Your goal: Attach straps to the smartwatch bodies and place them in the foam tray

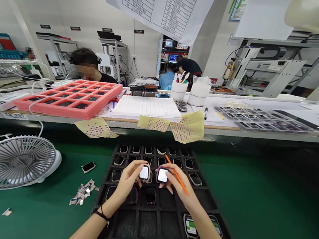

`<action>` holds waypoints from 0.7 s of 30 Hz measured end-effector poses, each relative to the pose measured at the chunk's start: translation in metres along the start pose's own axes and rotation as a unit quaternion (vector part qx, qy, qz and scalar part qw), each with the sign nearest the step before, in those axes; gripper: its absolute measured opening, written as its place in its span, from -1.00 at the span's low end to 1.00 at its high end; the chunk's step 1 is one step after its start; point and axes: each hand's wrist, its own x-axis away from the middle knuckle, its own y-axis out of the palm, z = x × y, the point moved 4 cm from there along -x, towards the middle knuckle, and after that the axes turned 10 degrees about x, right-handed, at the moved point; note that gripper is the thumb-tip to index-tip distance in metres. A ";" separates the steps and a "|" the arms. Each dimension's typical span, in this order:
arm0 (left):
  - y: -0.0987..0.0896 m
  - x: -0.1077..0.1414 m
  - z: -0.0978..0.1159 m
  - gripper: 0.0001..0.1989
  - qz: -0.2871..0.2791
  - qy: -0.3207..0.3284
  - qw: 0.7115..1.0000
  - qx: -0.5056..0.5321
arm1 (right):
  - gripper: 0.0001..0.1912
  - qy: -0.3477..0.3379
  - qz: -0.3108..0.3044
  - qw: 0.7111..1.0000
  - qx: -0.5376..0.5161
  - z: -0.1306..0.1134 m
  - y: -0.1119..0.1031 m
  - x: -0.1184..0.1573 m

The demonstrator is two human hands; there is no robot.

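Note:
Over a black foam tray (128,221) with many compartments, my left hand (130,176) is closed on a light-framed watch (144,172) whose screen is lit white. Close beside it, my right hand (178,182) grips a purple-framed watch (162,175), also with a white lit screen. An orange stick (177,175) lies across the right hand's fingers, pointing up and left. Rows of dark-screened watches (150,195) sit in the tray. Two larger watches with green and white screens (191,226) are at the lower right, partly behind my right forearm.
A grey fan (19,162) stands at the left on the green mat (66,226). Beside the tray lie a single watch (88,167) and small stickers (84,191). On the shelf are a pink foam tray (58,110), papers (146,106) and a clear tray (268,121). People sit beyond.

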 end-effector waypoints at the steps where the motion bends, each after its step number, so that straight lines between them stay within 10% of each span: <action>1: 0.001 0.000 0.000 -0.62 -0.004 -0.001 1.000 0.001 | -0.70 -0.003 -0.010 1.000 -0.001 0.000 0.000 0.000; 21: 0.001 -0.001 -0.001 -0.61 0.003 -0.013 1.000 -0.012 | -0.75 0.024 0.032 0.999 0.011 0.002 -0.002 0.000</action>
